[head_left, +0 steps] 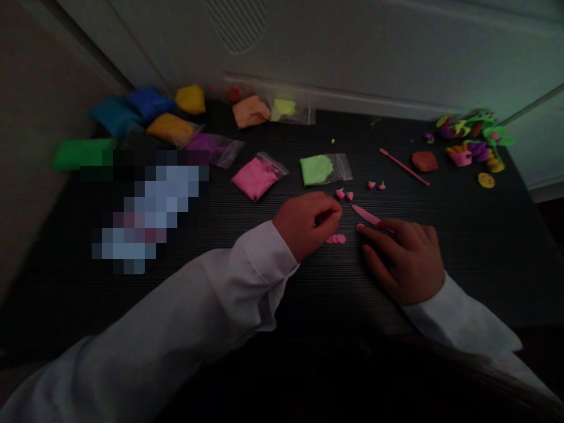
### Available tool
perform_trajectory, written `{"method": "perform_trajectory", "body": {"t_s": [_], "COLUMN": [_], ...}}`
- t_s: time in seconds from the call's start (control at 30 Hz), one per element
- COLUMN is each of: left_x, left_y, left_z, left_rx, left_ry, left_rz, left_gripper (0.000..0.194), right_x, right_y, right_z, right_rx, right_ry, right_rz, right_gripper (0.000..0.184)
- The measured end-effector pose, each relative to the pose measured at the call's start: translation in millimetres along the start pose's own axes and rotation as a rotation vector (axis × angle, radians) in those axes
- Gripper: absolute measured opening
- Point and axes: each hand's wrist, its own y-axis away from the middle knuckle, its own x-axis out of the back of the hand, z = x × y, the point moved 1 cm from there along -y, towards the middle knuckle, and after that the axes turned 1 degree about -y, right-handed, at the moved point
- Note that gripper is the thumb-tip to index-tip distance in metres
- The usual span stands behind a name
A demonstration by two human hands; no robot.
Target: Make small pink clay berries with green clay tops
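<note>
My left hand (306,226) is curled above the dark table, thumb and fingertips together; whatever they may pinch is hidden. Just below it lies a short row of overlapping pink clay discs (338,238). My right hand (408,258) rests palm down with its fingers stretched out. Its index fingertip touches a small pink clay disc (360,227). A pink plastic clay knife (365,214) lies beyond that finger, its rear part covered by the hand. Small pink clay pieces with green tops (339,193) sit behind the left hand, and two similar pieces (371,185) lie farther right.
Bags of pink clay (254,178) and light green clay (316,169) lie ahead. More coloured clay packs (150,103) line the back left. Rightward are a pink stick tool (403,166), a reddish-brown lump (424,161) and clay models (473,150). A pixelated patch hides something at left.
</note>
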Motion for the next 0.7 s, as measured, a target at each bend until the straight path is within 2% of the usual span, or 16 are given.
{"method": "perform_trajectory", "body": {"t_s": [0.7], "left_x": [0.3], "left_y": [0.6], "left_z": [0.0], "left_rx": [0.002], "left_ry": [-0.008], "left_rz": [-0.007], "left_gripper": [0.018], "right_x": [1.1], "right_y": [1.5], "right_z": [-0.5], "right_rx": [0.006], "right_ry": [0.033], "right_rz": [0.015], "right_gripper": [0.036]}}
